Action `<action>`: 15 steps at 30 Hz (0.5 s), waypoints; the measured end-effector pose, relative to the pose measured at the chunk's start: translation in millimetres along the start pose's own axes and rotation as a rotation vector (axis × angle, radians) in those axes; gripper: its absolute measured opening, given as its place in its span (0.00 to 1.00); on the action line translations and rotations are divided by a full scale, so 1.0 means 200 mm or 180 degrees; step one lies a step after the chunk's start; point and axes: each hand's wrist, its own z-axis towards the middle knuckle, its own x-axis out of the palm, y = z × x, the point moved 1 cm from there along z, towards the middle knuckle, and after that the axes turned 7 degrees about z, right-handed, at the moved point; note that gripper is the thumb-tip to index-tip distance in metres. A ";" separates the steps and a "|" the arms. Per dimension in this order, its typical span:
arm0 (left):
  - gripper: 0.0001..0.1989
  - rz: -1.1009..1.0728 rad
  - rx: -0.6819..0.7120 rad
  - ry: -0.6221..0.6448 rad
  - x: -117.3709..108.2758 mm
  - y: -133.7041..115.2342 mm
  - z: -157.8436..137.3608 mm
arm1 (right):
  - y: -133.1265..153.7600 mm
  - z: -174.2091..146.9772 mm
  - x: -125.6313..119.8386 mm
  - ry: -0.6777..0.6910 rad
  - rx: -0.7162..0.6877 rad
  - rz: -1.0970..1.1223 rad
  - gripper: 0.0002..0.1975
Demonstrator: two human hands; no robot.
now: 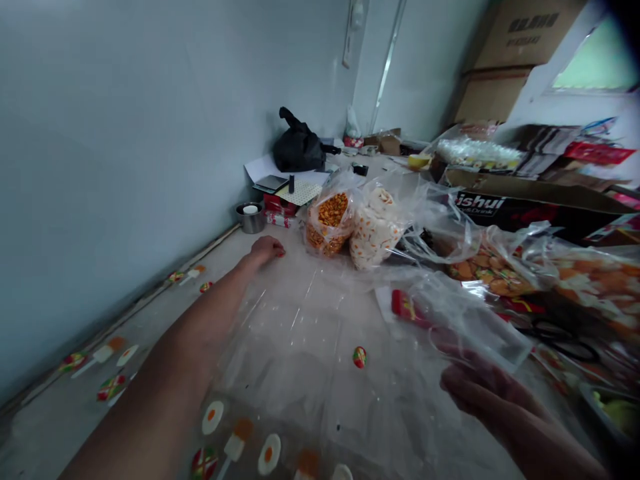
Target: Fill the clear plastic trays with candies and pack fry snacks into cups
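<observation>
My left hand (267, 249) pinched a red piece (281, 253); my blurred right hand (483, 390) neared clear plastic (487, 331), its grip unclear.

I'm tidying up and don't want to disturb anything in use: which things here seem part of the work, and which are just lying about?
Likely part of the job:
- small red piece at the left hand
- egg-like pieces
- bag of orange pieces

Probably just lying about:
- black bag
- metal cup
- cardboard boxes
</observation>
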 end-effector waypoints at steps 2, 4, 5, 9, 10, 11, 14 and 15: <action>0.05 -0.0011 0.0041 -0.0029 0.06 0.03 0.00 | -0.05 -0.02 -0.07 -0.0299 0.0108 -0.0078 0.32; 0.05 -0.0071 0.0024 -0.0155 0.09 0.05 -0.02 | -0.10 -0.02 -0.11 -0.0446 0.0175 -0.0075 0.32; 0.05 -0.0122 0.0001 -0.0234 0.09 0.06 -0.03 | -0.11 -0.03 -0.12 -0.0452 0.0182 -0.0065 0.31; 0.07 -0.0498 -0.0050 -0.0427 0.04 0.05 -0.08 | -0.10 -0.04 -0.11 -0.0365 0.0001 -0.0164 0.32; 0.09 -0.0625 -0.0019 -0.0415 0.02 0.04 -0.09 | -0.08 -0.05 -0.10 -0.0323 -0.0067 -0.0206 0.32; 0.11 -0.0749 0.0041 -0.0373 0.00 0.02 -0.11 | -0.06 -0.06 -0.08 -0.0274 -0.0125 -0.0242 0.32; 0.14 -0.0987 0.0328 -0.0153 0.01 -0.08 -0.15 | 0.00 -0.07 -0.01 -0.0117 -0.0224 -0.0238 0.28; 0.14 -0.0996 0.0428 -0.0074 0.02 -0.12 -0.16 | 0.01 -0.07 0.02 -0.0073 -0.0248 -0.0183 0.27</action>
